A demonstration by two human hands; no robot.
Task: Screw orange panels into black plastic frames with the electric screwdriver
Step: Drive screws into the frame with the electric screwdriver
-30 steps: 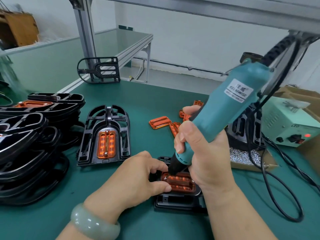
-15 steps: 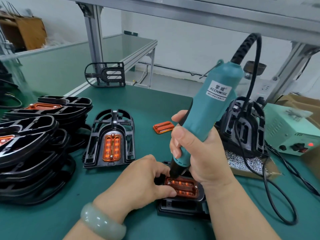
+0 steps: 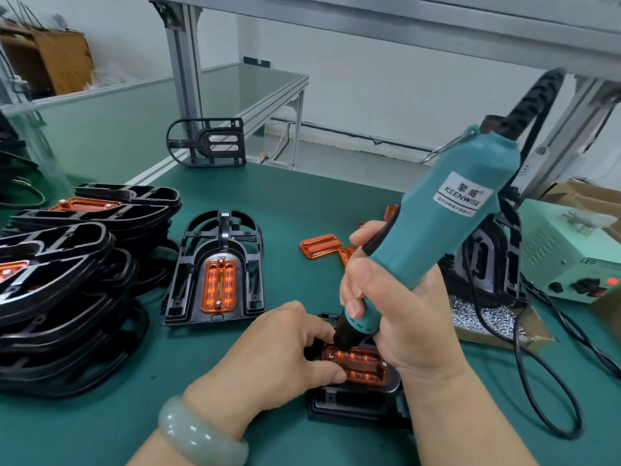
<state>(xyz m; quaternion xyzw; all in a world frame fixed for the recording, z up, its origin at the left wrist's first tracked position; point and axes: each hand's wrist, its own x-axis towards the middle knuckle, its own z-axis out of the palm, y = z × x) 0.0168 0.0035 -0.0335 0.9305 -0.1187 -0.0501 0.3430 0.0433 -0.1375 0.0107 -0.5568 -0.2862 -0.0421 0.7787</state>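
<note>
Green mat (image 3: pixel 302 196) holds stacked frames (image 3: pixel 67 297) left of orange panel (image 3: pixel 363 359), right hand (image 3: pixel 396 307) gripping screwdriver (image 3: pixel 437 223), left hand (image 3: pixel 268 348) seemingly pinching that panel.

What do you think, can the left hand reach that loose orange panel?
Probably yes, once it lets go: the left hand holds the frame now, but only bare mat lies between it and the loose orange panel.
</note>
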